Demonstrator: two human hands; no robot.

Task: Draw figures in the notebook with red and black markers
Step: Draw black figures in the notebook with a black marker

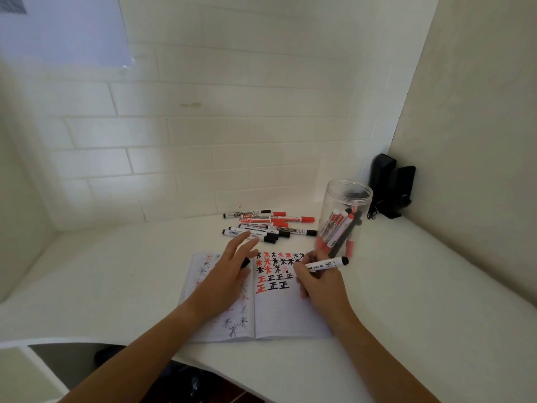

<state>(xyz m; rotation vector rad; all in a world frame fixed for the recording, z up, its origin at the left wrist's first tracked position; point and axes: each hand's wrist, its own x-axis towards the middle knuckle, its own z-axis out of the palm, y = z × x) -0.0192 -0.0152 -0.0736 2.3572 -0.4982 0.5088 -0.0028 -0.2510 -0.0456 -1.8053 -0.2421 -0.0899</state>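
An open notebook (pixel 286 314) lies on the white desk, its right page filled at the top with red and black star marks and rows of characters. My right hand (pixel 318 282) grips a black marker (pixel 328 263), its tip down on the right page and its black end pointing right. My left hand (pixel 229 271) rests on the left page with fingers spread, and a black cap (pixel 245 262) shows under its thumb side. The left page carries faint red and black stars.
A heap of red and black markers (pixel 268 223) lies behind the notebook. A clear plastic jar (pixel 343 216) with several markers stands at the right. Black devices (pixel 390 186) sit in the back right corner. The desk's curved front edge (pixel 87 341) is near me.
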